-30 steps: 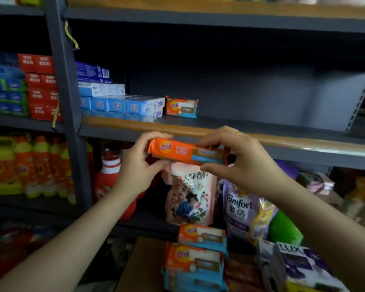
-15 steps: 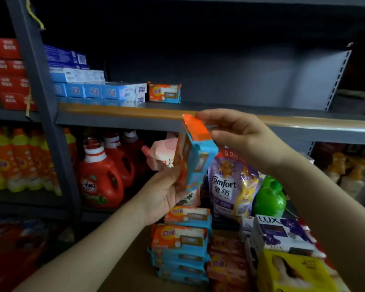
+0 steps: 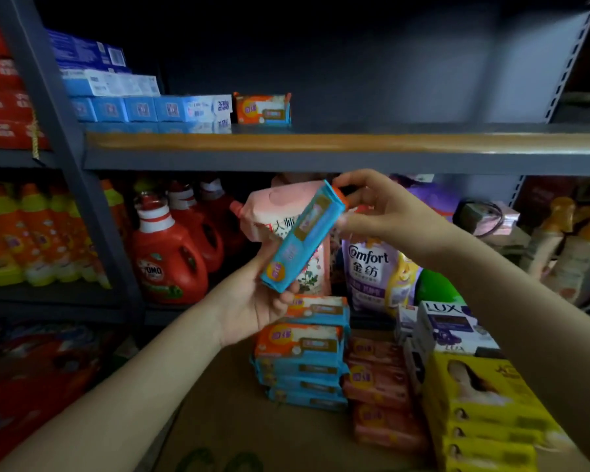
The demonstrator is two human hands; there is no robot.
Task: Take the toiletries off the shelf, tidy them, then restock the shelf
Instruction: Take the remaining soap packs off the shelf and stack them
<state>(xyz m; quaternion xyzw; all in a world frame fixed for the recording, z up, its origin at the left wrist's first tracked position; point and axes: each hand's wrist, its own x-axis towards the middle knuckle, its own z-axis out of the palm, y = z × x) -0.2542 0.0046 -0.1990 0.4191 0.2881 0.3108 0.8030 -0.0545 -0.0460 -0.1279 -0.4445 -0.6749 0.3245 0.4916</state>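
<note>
I hold a blue and orange soap pack tilted in mid-air below the shelf board. My left hand grips its lower end, and my right hand pinches its upper orange end. One matching soap pack stands on the shelf beside rows of blue toothpaste boxes. A stack of the same soap packs rests on a cardboard box below my hands.
Pink soap packs, LUX boxes and yellow boxes lie right of the stack. Red detergent bottles, a pink refill pouch and a Comfort pouch fill the lower shelf. A grey upright stands at left.
The soap pack has been turned from lying flat between both hands to tilted, its blue side now facing me. Both hands have dropped lower below the shelf edge.
</note>
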